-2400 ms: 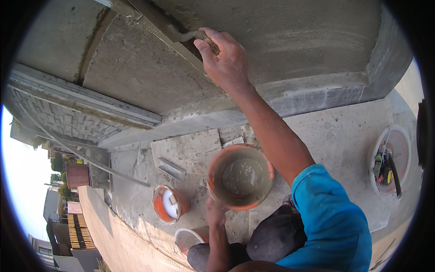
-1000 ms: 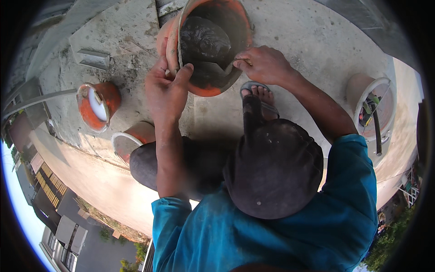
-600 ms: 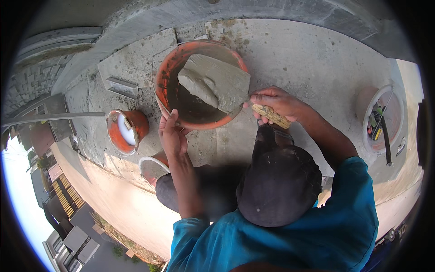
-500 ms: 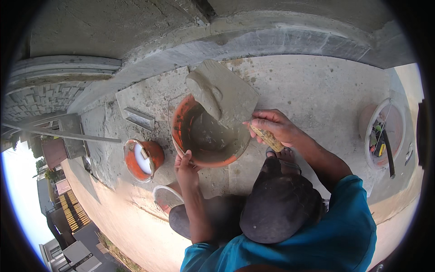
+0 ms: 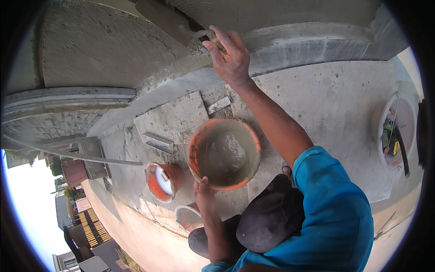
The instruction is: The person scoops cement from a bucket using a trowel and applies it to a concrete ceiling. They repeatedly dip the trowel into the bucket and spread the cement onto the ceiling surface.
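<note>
My right hand is raised to the grey wall at the top of the view, its fingers round the handle of a trowel. The trowel's flat blade lies along the wall surface, pointing up and left of the hand; whether mortar is still between them I cannot tell. Lower down, my left hand grips the near-left rim of an orange bucket. Wet grey mortar lies inside it, and more is smeared over its inner wall.
Left of the mortar bucket stands a smaller orange bucket with white contents. Close to my knee is a pale bucket. A metal channel piece rests on a board. At far right a tub holds tools.
My right hand has carried the trowel from above the bucket up to the wall. The mortar heap on its blade no longer shows. My left hand stays on the bucket's rim.
</note>
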Demonstrator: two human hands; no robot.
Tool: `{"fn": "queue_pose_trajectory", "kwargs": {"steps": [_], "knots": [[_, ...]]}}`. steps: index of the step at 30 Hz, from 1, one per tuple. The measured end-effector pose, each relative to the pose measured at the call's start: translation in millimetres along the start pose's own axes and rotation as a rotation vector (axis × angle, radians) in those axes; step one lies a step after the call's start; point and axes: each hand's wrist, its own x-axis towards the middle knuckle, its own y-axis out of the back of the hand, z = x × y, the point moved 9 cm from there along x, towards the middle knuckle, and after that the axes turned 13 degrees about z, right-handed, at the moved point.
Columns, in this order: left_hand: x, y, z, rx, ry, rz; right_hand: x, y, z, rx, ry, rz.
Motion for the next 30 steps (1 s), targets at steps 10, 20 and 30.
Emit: {"fn": "queue_pose_trajectory", "kwargs": {"steps": [10,20,30], "knots": [[0,-9,2,-0.036,-0.007,-0.055,-10,-7,4,0.029,-0.084,-0.096],[9,-1,-5,0.084,0.063,-0.023,-76,96,-5,-0.115,-0.724,-0.584],[2,-13,9,0.036,0.009,-0.027,-65,82,11,-0.166,-1.058,-0.700]]}}
